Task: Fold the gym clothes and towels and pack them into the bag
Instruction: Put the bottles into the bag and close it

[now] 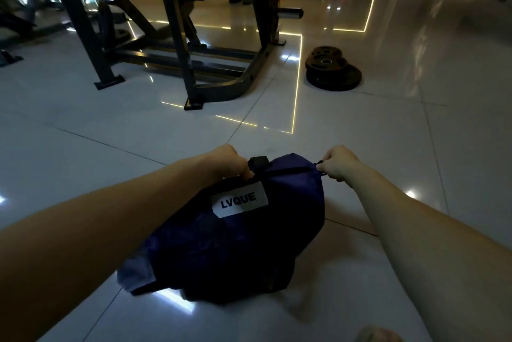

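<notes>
A dark blue bag (238, 244) with a white "LVQUE" label (239, 201) lies bulging on the tiled floor in front of me. My left hand (228, 161) grips the bag's top edge beside a black strap loop (257, 162). My right hand (339, 163) pinches the zipper pull (320, 165) at the far right end of the black zipper line. A pale piece of cloth (134, 272) pokes out from under the bag's near left end. Whatever is inside the bag is hidden.
A dark steel weight rack (171, 45) stands ahead on the left, with a plate and bar sleeve (277, 13) on its right post. Black weight plates (332, 70) are stacked on the floor ahead right. Glossy tiles (415, 134) surround the bag. A bare toe shows at the bottom edge.
</notes>
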{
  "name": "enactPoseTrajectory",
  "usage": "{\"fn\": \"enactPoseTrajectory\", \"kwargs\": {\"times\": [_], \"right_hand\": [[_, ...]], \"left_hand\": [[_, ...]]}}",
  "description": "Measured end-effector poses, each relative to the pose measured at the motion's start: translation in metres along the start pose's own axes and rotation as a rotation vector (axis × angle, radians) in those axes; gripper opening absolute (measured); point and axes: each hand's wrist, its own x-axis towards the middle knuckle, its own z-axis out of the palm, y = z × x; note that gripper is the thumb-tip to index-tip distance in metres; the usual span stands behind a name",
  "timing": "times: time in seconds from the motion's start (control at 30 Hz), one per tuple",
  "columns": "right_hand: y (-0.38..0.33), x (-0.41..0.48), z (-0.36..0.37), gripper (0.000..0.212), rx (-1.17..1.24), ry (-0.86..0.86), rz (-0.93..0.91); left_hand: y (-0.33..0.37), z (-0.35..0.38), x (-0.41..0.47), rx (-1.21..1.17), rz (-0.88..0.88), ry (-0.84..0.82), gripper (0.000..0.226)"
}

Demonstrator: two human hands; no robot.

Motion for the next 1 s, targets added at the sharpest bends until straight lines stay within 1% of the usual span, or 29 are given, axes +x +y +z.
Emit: {"fn": "enactPoseTrajectory", "kwargs": {"times": [0.03, 0.1, 0.17, 0.2, 0.23, 0.27, 0.33, 0.37, 0.4, 0.47, 0.5, 0.6, 0.77, 0.87, 1.0], "right_hand": [[0.0, -0.002, 0.001, 0.018, -0.076, 0.017, 0.006], [-0.005, -0.01, -0.001, 0.016, -0.267, -0.004, 0.01], [-0.019, -0.023, -0.009, 0.017, -0.475, -0.013, -0.026], [-0.03, -0.029, -0.013, 0.019, -0.542, 0.013, -0.086], [-0.043, -0.034, -0.015, 0.024, -0.556, 0.03, -0.185], [-0.057, -0.041, -0.013, 0.031, -0.534, 0.007, -0.312], [-0.086, -0.062, 0.002, 0.041, -0.512, -0.121, -0.541], [-0.097, -0.074, 0.017, 0.039, -0.534, -0.168, -0.618], [-0.103, -0.079, 0.03, 0.031, -0.56, -0.168, -0.671], [-0.102, -0.087, 0.052, 0.013, -0.595, -0.122, -0.73], [-0.099, -0.087, 0.057, 0.011, -0.602, -0.092, -0.753], [-0.092, -0.083, 0.056, 0.016, -0.633, -0.017, -0.816], [-0.09, -0.077, 0.052, 0.018, -0.654, 0.038, -0.866], [-0.086, -0.072, 0.049, 0.017, -0.652, 0.028, -0.825], [-0.068, -0.062, 0.041, 0.018, -0.639, 0.049, -0.714]], "left_hand": [[-0.005, -0.003, 0.0, -0.007, -0.012, -0.005, 0.029], [-0.013, -0.007, -0.002, -0.015, -0.009, -0.01, 0.029], [-0.019, -0.006, -0.005, -0.02, 0.018, -0.004, 0.027], [-0.021, -0.005, -0.007, -0.018, 0.036, 0.006, 0.026], [-0.022, -0.004, -0.009, -0.019, 0.05, 0.014, 0.025], [-0.023, -0.003, -0.01, -0.031, 0.054, 0.019, 0.026], [-0.023, -0.004, -0.014, -0.064, 0.053, 0.016, 0.027], [-0.025, -0.005, -0.018, -0.083, 0.052, 0.013, 0.026], [-0.023, -0.006, -0.02, -0.098, 0.058, 0.01, 0.026], [-0.025, -0.007, -0.026, -0.132, 0.069, 0.014, 0.024], [-0.027, -0.008, -0.028, -0.141, 0.073, 0.019, 0.023], [-0.034, -0.012, -0.03, -0.162, 0.065, 0.028, 0.024], [-0.045, -0.025, -0.032, -0.145, 0.034, 0.062, 0.025], [-0.06, -0.036, -0.031, -0.113, 0.01, 0.089, 0.027], [-0.087, -0.067, -0.038, -0.084, -0.031, 0.138, 0.032]]}}
